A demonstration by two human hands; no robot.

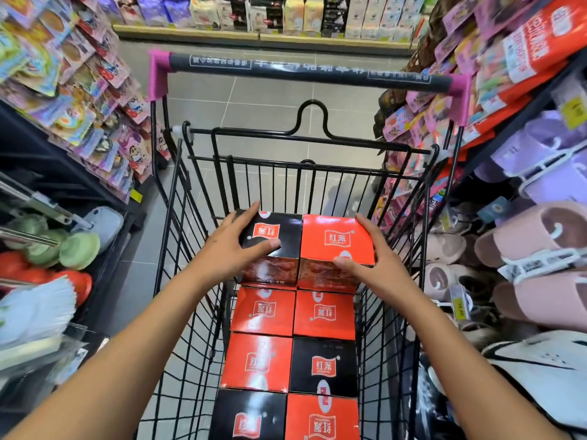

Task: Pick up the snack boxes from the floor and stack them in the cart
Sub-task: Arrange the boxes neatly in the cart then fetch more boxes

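Up at the handle end of the cart [365, 145], two snack boxes sat side by side, touching: a black box [279, 230] on the left and a red box [333, 236] on the right. Both were glossy card cubes with sharp corners, a red-and-white logo badge on top and a reddish food photo on the near face, though glare made that photo hard to read. Left hand [235, 249] gripped the black box, fingers lying together down its left side, thumb hooked over the top's near edge. Right hand [371, 258] mirrored it on the red box, fingers together along the right side, thumb on top. Couldn't tell if the pair rested on something underneath or just hung in the grip, since their bottoms were hidden.

Lower down, six more boxes [322, 314] lay in two columns along the cart's bottom, four red and two black, with the nearest row cut off by the frame edge. Cart was thin black wire, with a dark tube handle [301, 71] on pink end caps; the print on it was too blurry to read. Pink slippers [540, 242] hung by the cart's right side and shiny packets [95, 90] by the left, over a grey tile floor [254, 100].
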